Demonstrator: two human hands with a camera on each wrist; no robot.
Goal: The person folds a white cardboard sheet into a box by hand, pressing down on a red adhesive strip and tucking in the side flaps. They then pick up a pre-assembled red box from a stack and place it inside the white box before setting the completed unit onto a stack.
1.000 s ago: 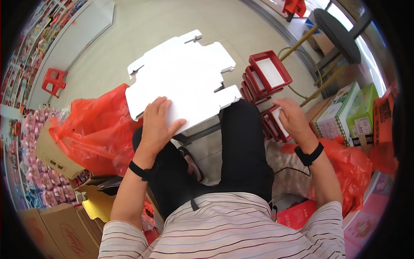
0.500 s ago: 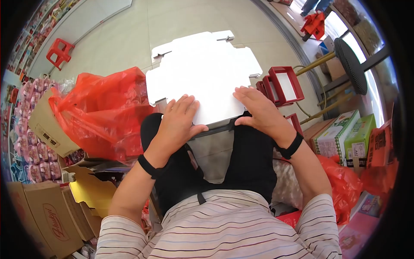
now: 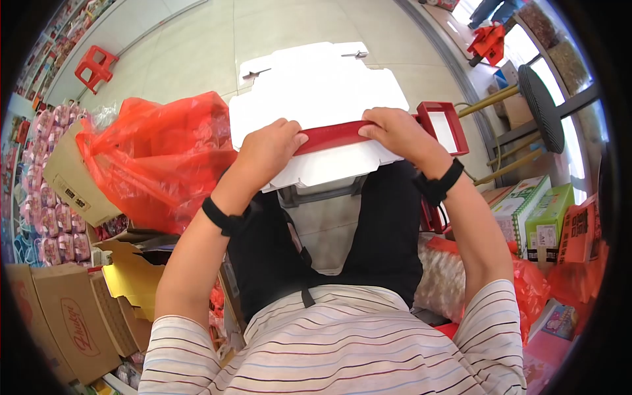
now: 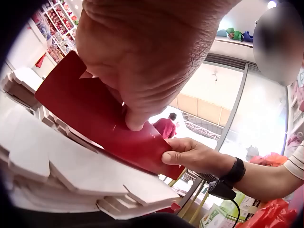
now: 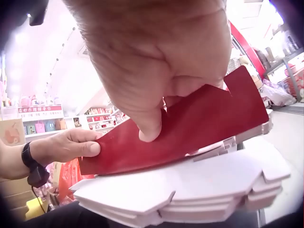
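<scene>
A stack of flat white die-cut cardboard sheets [image 3: 316,89] lies in front of the knees. Both hands pinch a raised red panel [image 3: 332,136] above the stack, thumbs on the near side. The left hand [image 3: 271,148] grips its left part, the right hand [image 3: 403,135] its right part. In the left wrist view the red panel [image 4: 102,121] has a notched edge and bends slightly; in the right wrist view the panel [image 5: 190,128] stands tilted over the layered white sheets [image 5: 137,192]. The fingers behind the panel are mostly hidden.
Red trays with white bottoms [image 3: 442,130] stand right of the stack. A large red plastic bag [image 3: 164,158] is at the left, above brown cartons [image 3: 69,322]. Green boxes [image 3: 550,220] and a round stool [image 3: 541,108] are at the right. A red stool [image 3: 97,68] stands on the floor.
Both hands were flat on the white stack half a second ago; they now pinch the edge of a sheet, whose red side shows. Earlier the right hand was beside the red trays.
</scene>
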